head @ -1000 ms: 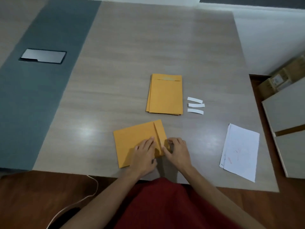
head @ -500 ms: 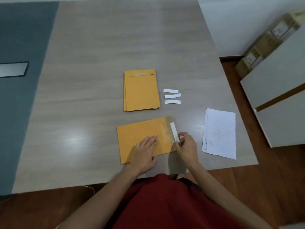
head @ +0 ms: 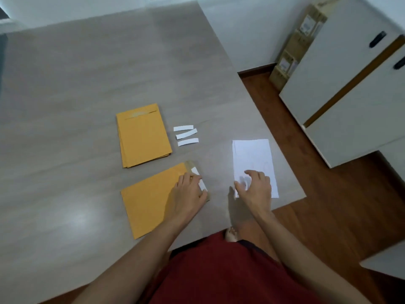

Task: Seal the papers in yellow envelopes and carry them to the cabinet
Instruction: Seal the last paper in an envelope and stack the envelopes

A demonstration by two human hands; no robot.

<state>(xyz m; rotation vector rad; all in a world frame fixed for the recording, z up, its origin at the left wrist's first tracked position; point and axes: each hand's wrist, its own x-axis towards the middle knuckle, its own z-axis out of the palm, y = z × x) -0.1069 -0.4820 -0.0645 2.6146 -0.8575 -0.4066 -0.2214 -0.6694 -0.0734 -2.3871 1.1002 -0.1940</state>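
Under the left hand point(head: 188, 195), yellow envelope point(head: 149, 205) lies flat, flap open.

Desk: pale grey wood-grain desk point(head: 92, 69), glossy.
Floor: reddish-brown wooden floor point(head: 328, 205).
Boxes: brown cardboard boxes point(head: 293, 47) stacked against the white wall point(head: 252, 29).

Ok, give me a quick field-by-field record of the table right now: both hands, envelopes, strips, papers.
left hand: flat on the near yellow paper envelope, fingers at its white adhesive strip
right hand: fingers spread over the white paper sheets, no grip visible
envelope flap: open, at the right end
stack of yellow envelopes: farther back, untouched
loose white strips: three, right of the stack
table: grey wood-grain
cabinet: white, right of the table
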